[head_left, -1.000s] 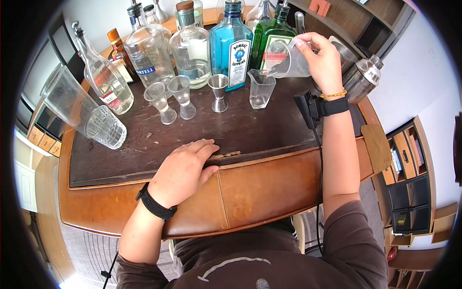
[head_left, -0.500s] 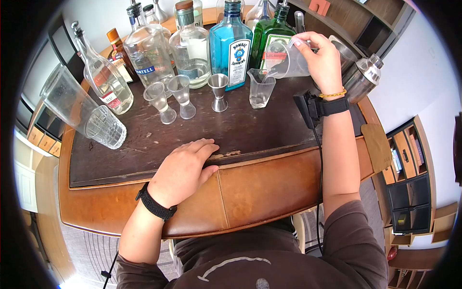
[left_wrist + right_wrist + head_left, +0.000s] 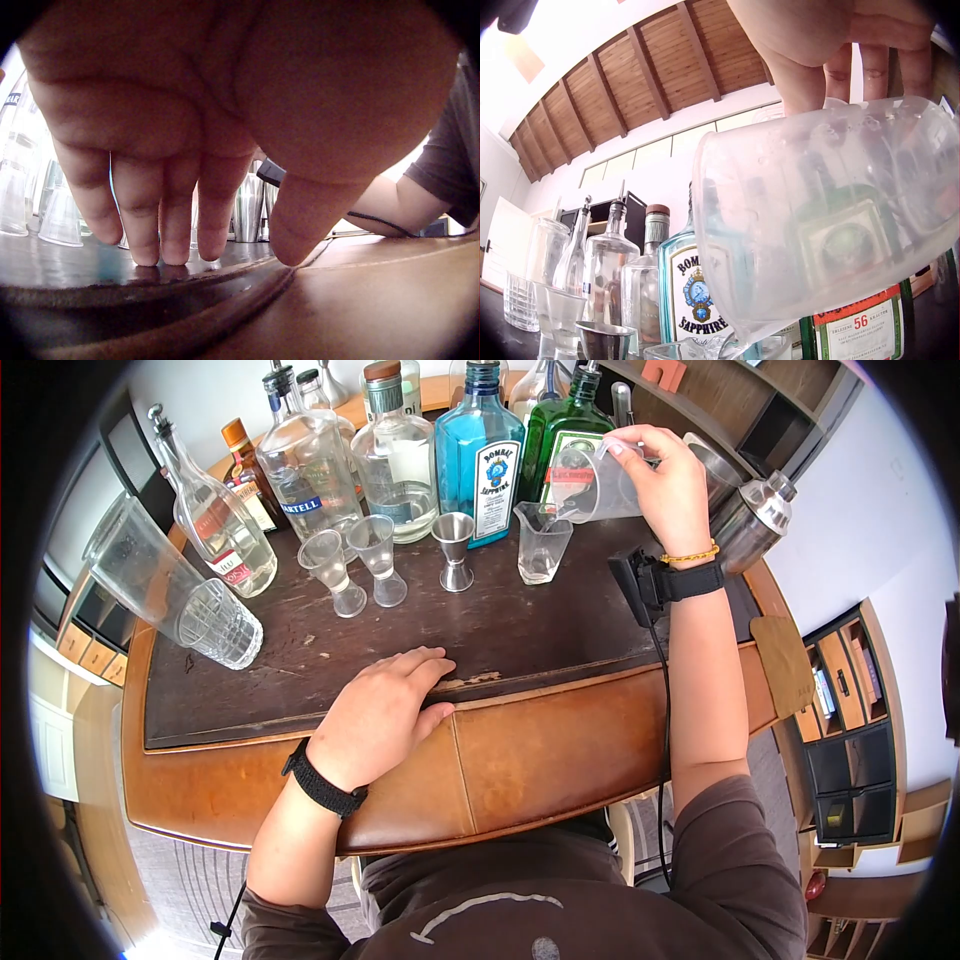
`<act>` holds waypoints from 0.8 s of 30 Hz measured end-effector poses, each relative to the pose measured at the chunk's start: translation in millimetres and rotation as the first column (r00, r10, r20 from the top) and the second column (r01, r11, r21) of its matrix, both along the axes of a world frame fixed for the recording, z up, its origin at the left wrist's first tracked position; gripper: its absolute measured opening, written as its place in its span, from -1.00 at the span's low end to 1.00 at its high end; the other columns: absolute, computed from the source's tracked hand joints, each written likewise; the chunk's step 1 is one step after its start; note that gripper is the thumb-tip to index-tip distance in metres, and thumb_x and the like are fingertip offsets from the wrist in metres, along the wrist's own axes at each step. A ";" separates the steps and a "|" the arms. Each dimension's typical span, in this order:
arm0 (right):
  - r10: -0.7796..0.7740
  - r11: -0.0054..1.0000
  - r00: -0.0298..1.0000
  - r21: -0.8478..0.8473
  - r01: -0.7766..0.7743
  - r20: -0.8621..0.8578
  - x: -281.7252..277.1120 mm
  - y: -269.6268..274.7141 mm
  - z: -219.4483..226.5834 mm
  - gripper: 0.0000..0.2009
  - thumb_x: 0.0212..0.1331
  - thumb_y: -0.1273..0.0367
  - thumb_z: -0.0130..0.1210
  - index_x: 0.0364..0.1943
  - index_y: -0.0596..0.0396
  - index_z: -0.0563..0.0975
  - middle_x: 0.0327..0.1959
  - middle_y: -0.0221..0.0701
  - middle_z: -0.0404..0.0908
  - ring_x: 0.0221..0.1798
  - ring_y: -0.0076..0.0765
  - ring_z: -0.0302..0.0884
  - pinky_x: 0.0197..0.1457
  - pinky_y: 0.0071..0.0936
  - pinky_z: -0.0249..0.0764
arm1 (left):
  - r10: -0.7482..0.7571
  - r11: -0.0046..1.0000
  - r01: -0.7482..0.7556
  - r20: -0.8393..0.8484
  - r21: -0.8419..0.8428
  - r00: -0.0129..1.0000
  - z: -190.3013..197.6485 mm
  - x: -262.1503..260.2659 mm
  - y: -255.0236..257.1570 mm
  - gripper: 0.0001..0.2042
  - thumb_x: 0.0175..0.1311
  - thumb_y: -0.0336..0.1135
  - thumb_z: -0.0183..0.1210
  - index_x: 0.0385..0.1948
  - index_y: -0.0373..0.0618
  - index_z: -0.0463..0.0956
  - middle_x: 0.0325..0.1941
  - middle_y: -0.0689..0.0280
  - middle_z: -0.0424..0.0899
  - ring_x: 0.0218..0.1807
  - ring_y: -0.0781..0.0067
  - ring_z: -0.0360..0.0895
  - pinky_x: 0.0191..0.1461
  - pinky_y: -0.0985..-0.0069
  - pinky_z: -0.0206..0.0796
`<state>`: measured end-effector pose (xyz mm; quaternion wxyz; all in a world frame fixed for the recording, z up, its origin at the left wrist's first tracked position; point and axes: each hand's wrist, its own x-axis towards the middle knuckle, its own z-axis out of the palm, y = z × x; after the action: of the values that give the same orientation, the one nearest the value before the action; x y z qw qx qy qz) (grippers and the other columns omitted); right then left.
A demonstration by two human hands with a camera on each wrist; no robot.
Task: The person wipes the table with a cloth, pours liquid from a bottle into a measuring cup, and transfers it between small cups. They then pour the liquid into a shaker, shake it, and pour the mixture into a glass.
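My right hand [image 3: 665,485] grips a translucent plastic cup [image 3: 612,490], tipped on its side with its mouth to the left. Its lip is at the rim of a small clear angular glass [image 3: 543,550] standing upright, with a little clear liquid low inside. In the right wrist view the cup [image 3: 817,217] is tilted, and liquid shows at its lower lip. My left hand [image 3: 375,715] lies on the table's front edge with fingers extended, holding nothing; the left wrist view shows its fingertips [image 3: 174,255] on the dark top.
A metal jigger [image 3: 455,550] and two clear jiggers [image 3: 335,575] stand left of the angular glass. Several bottles, including a blue one [image 3: 480,460], line the back. A cut-glass tumbler [image 3: 225,625] and tall clear glass [image 3: 140,560] stand left; a metal shaker [image 3: 757,520] stands right.
The cup in my right hand has tipped slightly further, and the liquid in the angular glass looks a little higher. My left hand stays in place.
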<state>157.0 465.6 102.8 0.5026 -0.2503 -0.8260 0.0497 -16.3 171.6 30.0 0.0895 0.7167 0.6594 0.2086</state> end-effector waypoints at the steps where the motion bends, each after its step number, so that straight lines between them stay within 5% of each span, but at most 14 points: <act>1: 0.005 1.000 1.000 0.003 -0.005 0.000 0.0 -0.1 -0.1 -0.86 0.11 0.32 0.23 -0.28 0.00 0.68 -0.39 -0.31 0.60 -0.30 -0.26 0.52 -0.15 -0.38 0.44 | -0.005 1.000 0.005 -0.005 0.003 1.000 0.0 0.0 0.0 -0.62 0.20 -0.29 0.22 0.02 -0.24 0.47 0.15 0.04 0.54 0.17 -0.03 0.49 0.30 0.23 0.32; 24: -0.014 0.997 0.996 0.082 0.006 0.093 -4.2 -11.7 2.6 -0.85 0.13 0.39 0.22 -0.22 0.03 0.69 -0.21 -0.34 0.65 -0.11 -0.25 0.60 0.01 -0.41 0.48 | 0.003 1.000 -0.003 0.006 -0.008 1.000 0.7 0.4 0.1 -0.63 0.19 -0.30 0.23 0.01 -0.25 0.48 0.17 0.04 0.53 0.18 -0.02 0.48 0.27 0.25 0.33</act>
<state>152.8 453.9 105.4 0.4735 -0.2359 -0.8486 0.0017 -15.9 171.6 30.8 0.0939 0.7148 0.6610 0.2082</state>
